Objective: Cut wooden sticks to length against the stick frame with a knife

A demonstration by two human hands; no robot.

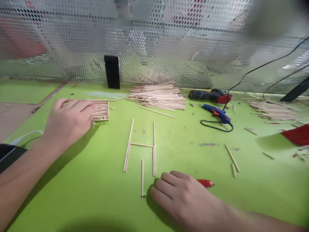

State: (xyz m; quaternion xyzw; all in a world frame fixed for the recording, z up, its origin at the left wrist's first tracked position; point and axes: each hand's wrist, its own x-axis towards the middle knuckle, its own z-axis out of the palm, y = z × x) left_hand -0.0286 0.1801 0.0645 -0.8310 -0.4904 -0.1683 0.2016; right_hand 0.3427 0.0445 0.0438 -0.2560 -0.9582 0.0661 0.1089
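Note:
My left hand has its fingers curled over the left part of a small tray-like frame built from thin wooden sticks; the thumb's grip is mostly hidden. Near the front, my right hand is closed around a utility knife, whose red handle end sticks out behind the hand. A dark blade tip shows at the lower end of a loose wooden stick. Just beyond lies an H-shaped arrangement of sticks, its lower legs doubled.
A stick pile and an upright phone stand by the perforated metal screen. To the right lie a blue glue gun with its cord, a black and red tool, more sticks and cut pieces.

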